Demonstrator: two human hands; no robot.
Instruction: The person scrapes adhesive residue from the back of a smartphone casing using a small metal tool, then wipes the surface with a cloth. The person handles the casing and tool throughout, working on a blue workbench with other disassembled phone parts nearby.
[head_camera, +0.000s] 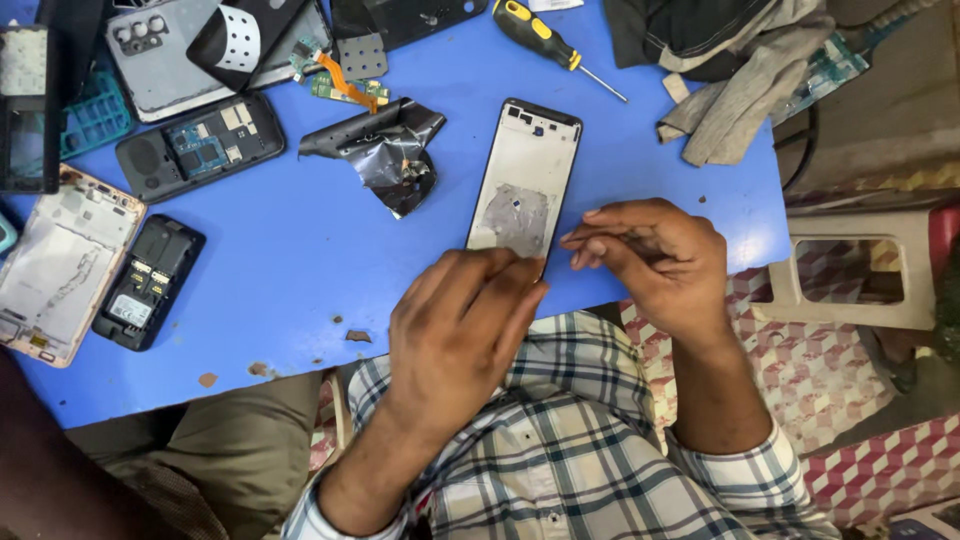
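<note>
An opened phone frame (527, 170) lies face up on the blue table (300, 250), its inner metal plate showing with a grey patch of film near the lower end. My left hand (460, 330) rests over the frame's near end, fingers bent and pressing down on it. My right hand (650, 255) is just to the right of the frame, fingertips pinched together near its lower right edge; whether anything is between them I cannot tell.
Crumpled dark foil (385, 150) lies left of the frame. A yellow-handled screwdriver (555, 40) is at the back. Several dismantled phones and back covers (195, 145) crowd the left side. A grey cloth (735, 90) sits at the right corner, a white stool (860, 270) beyond the edge.
</note>
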